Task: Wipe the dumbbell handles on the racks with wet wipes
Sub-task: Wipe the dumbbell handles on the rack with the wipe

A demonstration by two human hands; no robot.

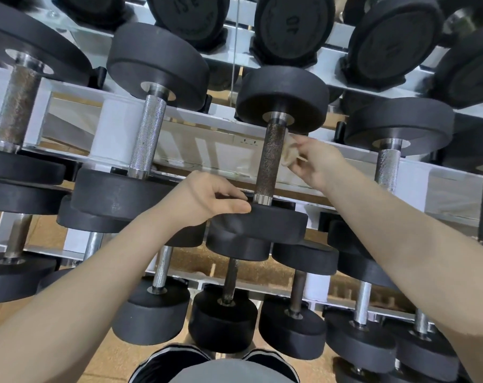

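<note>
A black dumbbell with a dark knurled handle (270, 161) lies on the middle tier of the white rack (196, 145). My right hand (314, 164) pinches a crumpled, soiled wet wipe (290, 152) just right of that handle, touching its upper part. My left hand (207, 200) grips the rim of the dumbbell's near black head (265, 222), thumb and fingertips on its top edge beside the handle's lower collar.
More dumbbells fill the rack: a shiny-handled one (149, 134) to the left, another (388, 167) to the right, larger heads on the top tier (292, 26), smaller ones on the bottom tier (226, 308). Brown floor shows beneath.
</note>
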